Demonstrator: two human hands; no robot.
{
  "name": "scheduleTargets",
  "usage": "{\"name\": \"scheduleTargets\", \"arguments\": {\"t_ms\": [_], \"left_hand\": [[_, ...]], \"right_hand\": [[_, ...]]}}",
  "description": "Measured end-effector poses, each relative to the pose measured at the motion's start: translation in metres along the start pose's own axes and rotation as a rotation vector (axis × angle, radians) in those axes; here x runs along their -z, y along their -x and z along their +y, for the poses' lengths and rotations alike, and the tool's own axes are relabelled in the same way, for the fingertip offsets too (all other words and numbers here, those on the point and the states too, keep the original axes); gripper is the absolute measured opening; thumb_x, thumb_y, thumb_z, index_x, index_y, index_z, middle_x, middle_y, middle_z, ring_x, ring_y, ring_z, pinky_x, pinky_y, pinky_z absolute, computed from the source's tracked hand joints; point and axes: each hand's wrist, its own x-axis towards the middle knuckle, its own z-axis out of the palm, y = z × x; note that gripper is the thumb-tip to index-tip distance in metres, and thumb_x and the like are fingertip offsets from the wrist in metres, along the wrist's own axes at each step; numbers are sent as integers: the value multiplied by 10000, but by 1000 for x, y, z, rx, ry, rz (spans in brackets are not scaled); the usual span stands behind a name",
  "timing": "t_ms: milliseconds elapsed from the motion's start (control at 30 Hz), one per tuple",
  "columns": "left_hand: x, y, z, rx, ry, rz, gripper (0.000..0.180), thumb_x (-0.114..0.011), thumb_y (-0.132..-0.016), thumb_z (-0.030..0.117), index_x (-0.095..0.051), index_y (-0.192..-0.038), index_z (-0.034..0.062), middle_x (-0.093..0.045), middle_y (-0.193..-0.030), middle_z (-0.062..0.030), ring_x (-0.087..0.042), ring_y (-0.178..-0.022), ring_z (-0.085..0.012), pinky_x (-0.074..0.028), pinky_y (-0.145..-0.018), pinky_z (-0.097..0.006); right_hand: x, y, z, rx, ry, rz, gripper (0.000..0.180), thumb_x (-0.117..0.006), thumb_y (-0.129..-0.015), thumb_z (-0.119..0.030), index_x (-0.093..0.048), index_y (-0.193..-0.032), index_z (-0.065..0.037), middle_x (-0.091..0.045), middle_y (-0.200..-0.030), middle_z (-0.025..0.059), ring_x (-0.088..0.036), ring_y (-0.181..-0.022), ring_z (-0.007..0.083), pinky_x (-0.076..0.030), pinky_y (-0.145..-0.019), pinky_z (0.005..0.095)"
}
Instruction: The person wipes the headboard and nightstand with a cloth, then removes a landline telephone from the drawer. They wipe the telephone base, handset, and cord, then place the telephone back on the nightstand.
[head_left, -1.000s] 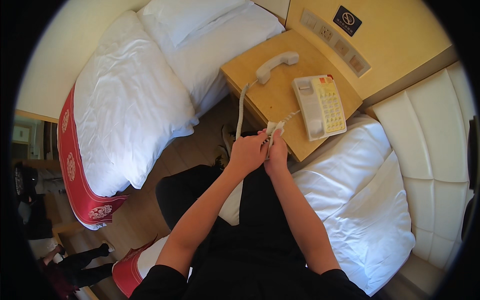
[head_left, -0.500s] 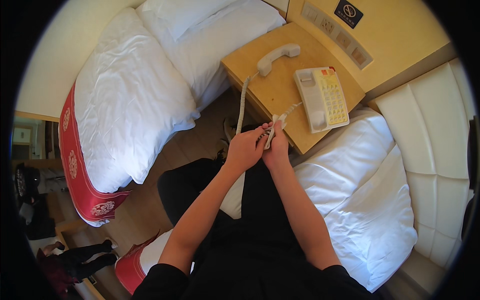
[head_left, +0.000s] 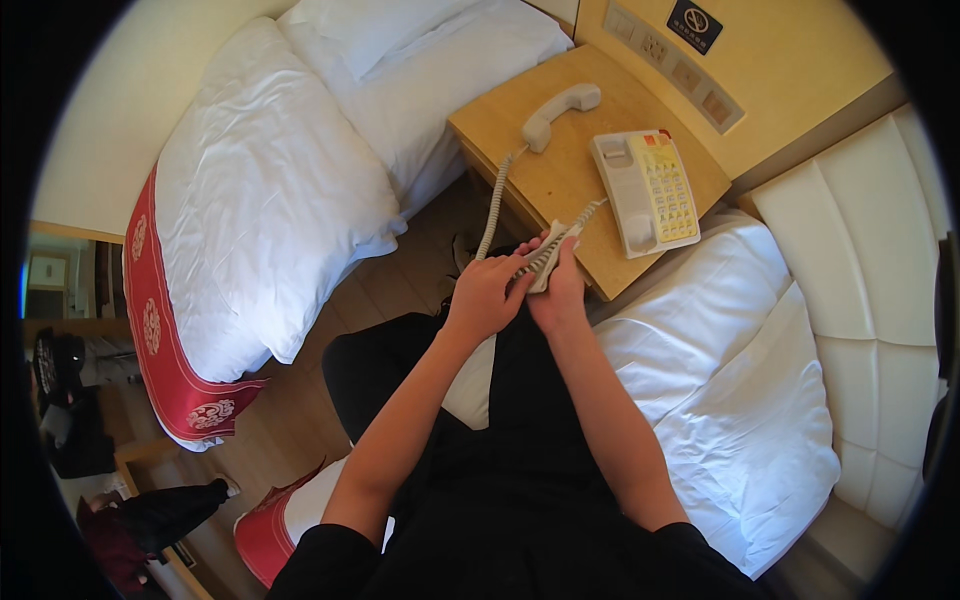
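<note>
Off the front corner of the wooden nightstand, my left hand grips the coiled telephone cord with its fingers closed. Beside it, my right hand is closed around a white cloth, and the cord runs along the cloth's surface. One stretch of cord rises from my left hand to the white handset, which lies off its cradle. The other stretch leads from the cloth to the telephone base, which has a yellow keypad panel. My fingers hide part of the cord.
The nightstand stands between two beds. White bedding with a red runner covers the left bed; more white bedding lies at my right. A padded headboard borders the right. Another person is at lower left.
The cloth now lies more opened out in my right hand, with more coils showing along it. Both hands stay close together. The other person's legs have shifted.
</note>
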Motion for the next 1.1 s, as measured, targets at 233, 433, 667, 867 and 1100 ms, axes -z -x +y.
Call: {"name": "scheduleTargets", "arguments": {"t_ms": [233, 433, 667, 867, 1100], "left_hand": [[4, 0, -1, 20, -44, -10, 117, -657, -868, 155, -681, -895, 44, -682, -790, -120, -654, -746, -314, -485, -686, -436], [11, 3, 6, 45, -71, -9, 98, -674, -847, 166, -666, -858, 69, -640, -680, -98, -630, -657, -313, -476, -638, -425], [18, 5, 7, 71, -87, -12, 104, -683, -843, 176, -655, -826, 77, -599, -605, -87, -616, -614, -307, -473, -613, -424], [11, 3, 2, -14, -45, 15, 100, -641, -879, 166, -630, -867, 67, -641, -686, -112, -632, -657, -332, -478, -643, -445], [12, 3, 1, 116, 4, -102, 141, -589, -924, 167, -642, -997, 60, -664, -772, -162, -645, -721, -393, -497, -643, -474]], "right_hand": [[0, 24, 23, 18, 294, -34, 380, -371, -1103, -372, -556, -1130, -42, -622, -1014, 78, -615, -942, 190, -516, -882, 348], [11, -7, -5, 43, 226, 79, 333, -444, -1079, -384, -550, -1041, -71, -600, -886, 65, -591, -826, 211, -521, -806, 366], [31, -42, -44, 78, 147, 32, 368, -429, -1079, -413, -556, -1072, -68, -609, -891, 70, -594, -815, 215, -529, -802, 363], [16, -7, 2, -84, 224, -65, 447, -380, -1083, -450, -564, -1178, -54, -643, -1043, 97, -625, -1000, 235, -510, -942, 382], [10, 22, 22, -23, 404, -87, 421, -382, -1094, -388, -533, -1243, -24, -629, -1145, 112, -606, -1071, 235, -484, -986, 383]]}}
